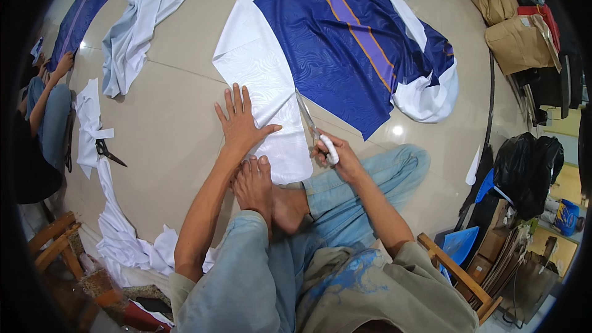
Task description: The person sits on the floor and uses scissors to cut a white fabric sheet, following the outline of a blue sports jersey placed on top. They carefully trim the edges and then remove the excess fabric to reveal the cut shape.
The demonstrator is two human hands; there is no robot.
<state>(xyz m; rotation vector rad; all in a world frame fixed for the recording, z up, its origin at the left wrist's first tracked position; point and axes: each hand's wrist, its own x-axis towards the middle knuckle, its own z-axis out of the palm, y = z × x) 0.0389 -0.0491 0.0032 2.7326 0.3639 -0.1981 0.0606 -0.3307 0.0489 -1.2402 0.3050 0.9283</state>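
Note:
A large cloth lies on the floor before me, with a navy blue printed panel (pixel 333 55) crossed by a purple stripe edged in orange, and a white border (pixel 253 55) around it. My left hand (pixel 239 124) presses flat on the white part with fingers spread. In my right hand (pixel 339 155) is a pair of scissors (pixel 306 111) with a white-wrapped handle. Their blades point away from me and meet the cloth where white and navy join. A cut edge runs from there toward me. My bare foot (pixel 254 182) rests at the white strip's near left edge.
At the far left another person (pixel 43 111) handles a navy cloth (pixel 83 12). Black scissors (pixel 108 151) lie on white scraps (pixel 88 117) there. White cloth (pixel 135 31) lies at the upper left. Paper bags (pixel 521 40), a black plastic bag (pixel 529 166) and a blue dustpan (pixel 459 246) stand on the right.

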